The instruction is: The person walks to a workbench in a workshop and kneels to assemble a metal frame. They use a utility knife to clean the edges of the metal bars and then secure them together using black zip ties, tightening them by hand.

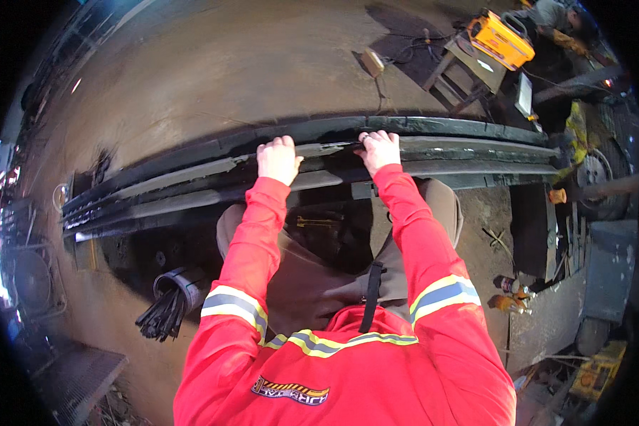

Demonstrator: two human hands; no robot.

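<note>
Long dark metal profiles stretch side by side across the view in front of my knees, several ridges running their length. Over one of the profiles' ridges my left hand is closed, knuckles up and fingers curled to the far side. A short way to the right, my right hand grips the same ridge, its thumb on the left. The undersides of the fingers are hidden. Between the two hands, the upper face of the metal looks scuffed and partly pale.
A bucket of dark strips lies at the left. An orange machine sits on a small stand at the far right, near another person. A bottle, a wheel and metal plates are on the right.
</note>
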